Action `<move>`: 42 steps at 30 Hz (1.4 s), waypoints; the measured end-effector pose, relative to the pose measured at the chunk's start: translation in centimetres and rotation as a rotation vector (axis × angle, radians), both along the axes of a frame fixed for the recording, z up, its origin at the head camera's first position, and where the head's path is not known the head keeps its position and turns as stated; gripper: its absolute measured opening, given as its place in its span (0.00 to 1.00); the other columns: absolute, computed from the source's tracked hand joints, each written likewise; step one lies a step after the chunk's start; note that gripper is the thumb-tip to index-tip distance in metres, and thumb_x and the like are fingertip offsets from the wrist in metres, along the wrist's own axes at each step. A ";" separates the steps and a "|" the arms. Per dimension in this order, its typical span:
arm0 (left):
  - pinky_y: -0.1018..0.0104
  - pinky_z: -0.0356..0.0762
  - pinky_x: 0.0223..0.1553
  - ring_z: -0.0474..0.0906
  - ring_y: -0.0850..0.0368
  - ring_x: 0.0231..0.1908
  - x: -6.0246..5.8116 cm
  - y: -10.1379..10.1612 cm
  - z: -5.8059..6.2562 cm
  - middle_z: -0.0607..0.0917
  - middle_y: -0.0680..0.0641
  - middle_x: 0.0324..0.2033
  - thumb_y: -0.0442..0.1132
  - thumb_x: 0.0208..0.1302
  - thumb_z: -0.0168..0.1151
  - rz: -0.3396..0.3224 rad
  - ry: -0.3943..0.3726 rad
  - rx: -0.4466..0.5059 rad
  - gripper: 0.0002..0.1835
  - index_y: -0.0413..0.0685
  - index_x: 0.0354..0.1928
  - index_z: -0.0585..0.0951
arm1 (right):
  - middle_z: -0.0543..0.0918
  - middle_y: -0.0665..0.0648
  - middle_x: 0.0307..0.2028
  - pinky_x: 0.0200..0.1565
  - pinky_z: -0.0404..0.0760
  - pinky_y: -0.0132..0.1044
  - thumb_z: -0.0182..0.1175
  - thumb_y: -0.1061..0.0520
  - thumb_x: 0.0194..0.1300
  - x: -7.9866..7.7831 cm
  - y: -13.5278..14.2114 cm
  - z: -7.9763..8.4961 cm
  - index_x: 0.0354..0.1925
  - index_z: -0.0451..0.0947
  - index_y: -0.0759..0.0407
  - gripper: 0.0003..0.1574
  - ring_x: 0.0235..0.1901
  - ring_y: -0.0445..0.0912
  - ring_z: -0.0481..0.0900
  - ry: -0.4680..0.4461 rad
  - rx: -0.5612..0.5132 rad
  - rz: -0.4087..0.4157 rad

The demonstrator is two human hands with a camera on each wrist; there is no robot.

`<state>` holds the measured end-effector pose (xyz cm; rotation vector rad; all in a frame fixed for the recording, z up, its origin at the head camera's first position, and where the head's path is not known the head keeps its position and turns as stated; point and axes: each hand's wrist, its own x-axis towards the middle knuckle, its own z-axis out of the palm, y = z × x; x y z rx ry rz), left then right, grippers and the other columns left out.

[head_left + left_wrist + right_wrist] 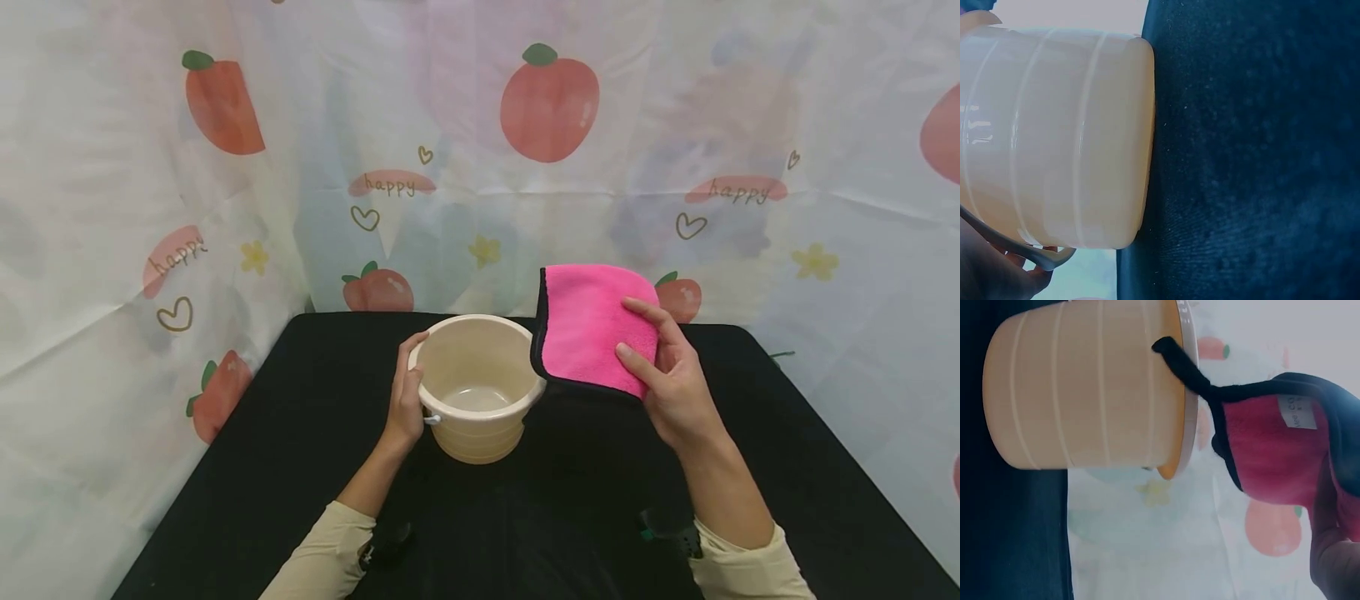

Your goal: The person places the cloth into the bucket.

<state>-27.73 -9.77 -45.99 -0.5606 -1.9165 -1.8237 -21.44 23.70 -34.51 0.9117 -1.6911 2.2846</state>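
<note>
A cream plastic bucket (480, 440) stands upright over the black table, its mouth facing me and its inside bare. My left hand (406, 398) grips the bucket's left side at the rim, beside a pale handle (1047, 257) seen in the left wrist view. My right hand (681, 390) pinches a pink cloth (585, 321) with black edging between thumb and fingers. This cloth is held up at the right of the bucket, its left edge overlapping the rim in the head view. From the right wrist, a black loop (1182, 365) and a white label (1297, 412) show on it.
Black fabric covers the table (330, 367). A pale curtain (450, 75) printed with fruit, hearts and flowers hangs behind the table and along both sides. Dark wrist devices (386, 542) sit below both forearms.
</note>
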 end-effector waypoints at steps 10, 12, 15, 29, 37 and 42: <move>0.36 0.64 0.61 0.68 0.39 0.63 0.0 -0.1 -0.1 0.69 0.38 0.68 0.38 0.72 0.36 0.000 0.004 0.008 0.29 0.44 0.73 0.65 | 0.55 0.63 0.72 0.58 0.77 0.39 0.47 0.75 0.73 0.2 -1.3 0.0 0.78 0.56 0.58 0.40 0.70 0.55 0.57 -0.037 0.005 0.037; 0.37 0.64 0.61 0.68 0.39 0.63 0.0 0.0 -0.1 0.69 0.38 0.68 0.38 0.72 0.36 -0.002 0.002 0.009 0.29 0.44 0.73 0.65 | 0.54 0.63 0.73 0.58 0.77 0.39 0.47 0.75 0.73 0.2 -1.4 -0.1 0.78 0.55 0.59 0.40 0.69 0.55 0.57 -0.024 -0.004 0.052; 0.38 0.64 0.62 0.68 0.39 0.63 0.0 0.0 -0.1 0.69 0.38 0.68 0.38 0.72 0.36 -0.001 0.004 0.007 0.29 0.44 0.73 0.65 | 0.53 0.65 0.73 0.59 0.76 0.40 0.46 0.75 0.73 0.2 -1.6 -0.4 0.79 0.52 0.61 0.40 0.69 0.55 0.57 0.005 -0.027 0.112; 0.45 0.62 0.64 0.67 0.44 0.65 0.0 0.0 0.0 0.69 0.39 0.69 0.39 0.71 0.37 0.027 0.001 -0.002 0.29 0.44 0.73 0.66 | 0.52 0.64 0.74 0.58 0.78 0.44 0.52 0.74 0.73 0.0 -4.3 -2.0 0.79 0.53 0.57 0.42 0.69 0.57 0.61 -0.095 0.105 0.148; 0.44 0.61 0.64 0.66 0.43 0.66 0.1 0.1 0.0 0.69 0.39 0.69 0.39 0.72 0.37 0.022 -0.002 -0.006 0.29 0.43 0.73 0.66 | 0.56 0.61 0.72 0.56 0.79 0.43 0.58 0.69 0.72 -0.5 -4.6 -3.0 0.76 0.59 0.58 0.40 0.66 0.58 0.63 -0.252 0.211 0.050; 0.44 0.62 0.64 0.66 0.44 0.65 0.1 0.1 0.1 0.69 0.39 0.69 0.39 0.71 0.37 0.022 0.005 -0.001 0.29 0.44 0.73 0.66 | 0.56 0.62 0.71 0.55 0.80 0.42 0.58 0.69 0.72 -0.5 -4.6 -3.0 0.76 0.59 0.58 0.39 0.66 0.58 0.64 -0.246 0.220 0.049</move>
